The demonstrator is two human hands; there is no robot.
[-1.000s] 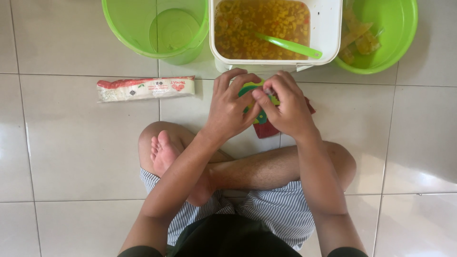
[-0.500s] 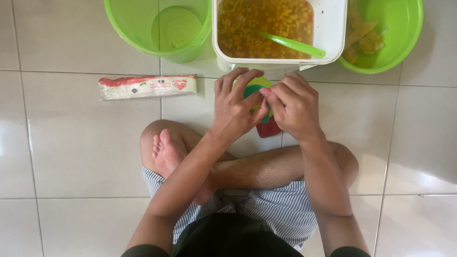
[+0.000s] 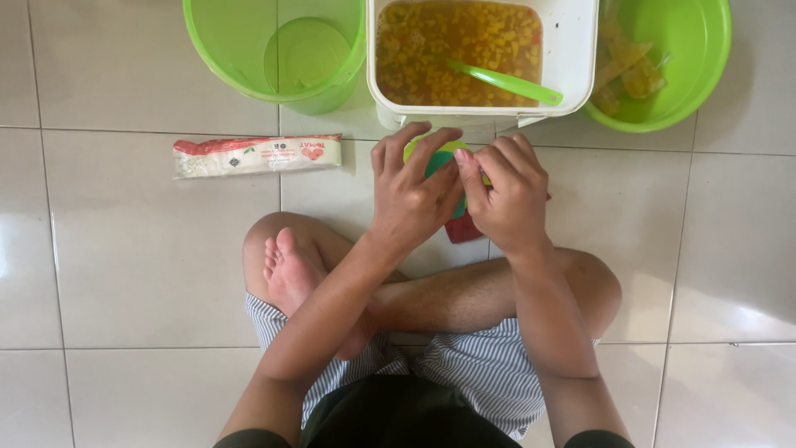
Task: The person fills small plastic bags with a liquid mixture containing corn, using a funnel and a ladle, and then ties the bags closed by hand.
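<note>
I am pinching a small green cup (image 3: pixel 438 158) with my left hand (image 3: pixel 410 195) and right hand (image 3: pixel 506 199), both closed on it. The tub (image 3: pixel 572 75) is holding plenty of yellow mix, so I judge most filling is waiting.

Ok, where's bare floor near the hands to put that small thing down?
Bare tile lies right of the right hand, below the green bowl of filled bags, and left of the knee under the white-and-red packet. It is crowded ahead: the green bucket and the white tub of yellow mix line the top, beside the left hand.
</note>
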